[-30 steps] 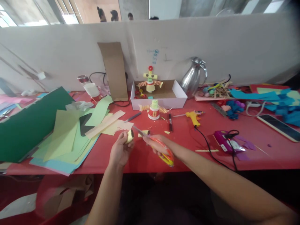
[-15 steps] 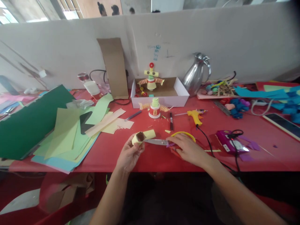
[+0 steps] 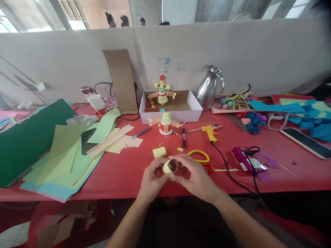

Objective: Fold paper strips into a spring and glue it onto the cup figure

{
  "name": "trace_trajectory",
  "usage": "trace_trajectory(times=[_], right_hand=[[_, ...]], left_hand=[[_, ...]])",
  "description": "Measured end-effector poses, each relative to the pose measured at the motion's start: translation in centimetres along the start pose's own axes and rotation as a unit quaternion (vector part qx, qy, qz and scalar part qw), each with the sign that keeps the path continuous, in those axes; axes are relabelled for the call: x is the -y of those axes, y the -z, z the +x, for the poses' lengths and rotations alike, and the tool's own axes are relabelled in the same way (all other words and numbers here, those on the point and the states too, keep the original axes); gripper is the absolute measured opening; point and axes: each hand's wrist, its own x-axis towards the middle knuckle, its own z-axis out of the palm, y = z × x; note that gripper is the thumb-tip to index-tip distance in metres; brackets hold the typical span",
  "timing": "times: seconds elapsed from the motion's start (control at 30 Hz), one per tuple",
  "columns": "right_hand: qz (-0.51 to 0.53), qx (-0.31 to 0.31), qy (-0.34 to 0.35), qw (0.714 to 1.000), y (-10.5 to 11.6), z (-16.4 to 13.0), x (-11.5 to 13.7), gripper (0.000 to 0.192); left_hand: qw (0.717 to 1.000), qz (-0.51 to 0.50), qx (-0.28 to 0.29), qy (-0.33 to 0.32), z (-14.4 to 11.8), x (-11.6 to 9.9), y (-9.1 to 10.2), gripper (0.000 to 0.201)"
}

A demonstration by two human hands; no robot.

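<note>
Between my two hands, just above the front of the red table, is a short cardboard tube (image 3: 168,167) wrapped in pale yellow paper, its dark hollow end facing me. My left hand (image 3: 152,176) grips it from the left. The fingers of my right hand (image 3: 198,177) close on its other side. Beyond them a second pale yellow roll (image 3: 159,152) lies on the table. Beside my right hand are a yellow ring (image 3: 208,157) and the red handle of the scissors (image 3: 208,168); the hand hides the blades.
A paper-cup figure (image 3: 166,128) stands before a white box (image 3: 173,116) with another figure. A yellow glue gun (image 3: 210,132) trails a black cable to a purple power box (image 3: 244,160). Coloured paper (image 3: 59,151) is piled left; a metal jug (image 3: 209,88) stands behind.
My right hand has let go of the scissors and moved left onto the tube. My left hand has brought the tube slightly right and nearer. The view has shifted a little.
</note>
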Motion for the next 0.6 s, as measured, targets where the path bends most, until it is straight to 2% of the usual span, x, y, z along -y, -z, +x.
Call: trace_trajectory(times=[0.07,0.17,0.27,0.33,0.47,0.53,0.6], right_hand=[[0.056,-0.008,-0.014,0.998,-0.7,0.3,0.4,0.035],[0.088,-0.026,-0.075,0.993,-0.7,1.0,-0.6,0.032],[0.051,-0.063,-0.114,0.990,-0.2,2.6,-2.7,0.032],[0.007,-0.064,-0.106,0.992,0.1,4.1,-4.0,0.029],[-0.050,-0.028,-0.088,0.994,0.1,7.2,-5.7,0.026],[-0.077,-0.015,-0.081,0.994,-0.3,8.5,-6.2,0.027],[-0.101,0.005,-0.074,0.992,-0.8,9.3,-6.8,0.024]], left_hand=[[0.995,0.099,0.008,-0.031,0.3,-0.8,0.1,0.036],[0.981,0.189,0.012,-0.051,1.6,-1.7,1.3,0.049],[0.973,0.208,-0.053,-0.084,4.0,-1.0,2.6,0.045],[0.964,0.234,-0.076,-0.102,5.7,0.1,3.1,0.044],[0.953,0.286,-0.039,-0.089,7.4,1.7,3.4,0.038],[0.945,0.315,-0.028,-0.086,7.3,1.8,3.8,0.033],[0.934,0.344,-0.040,-0.083,7.1,1.2,4.6,0.027]])
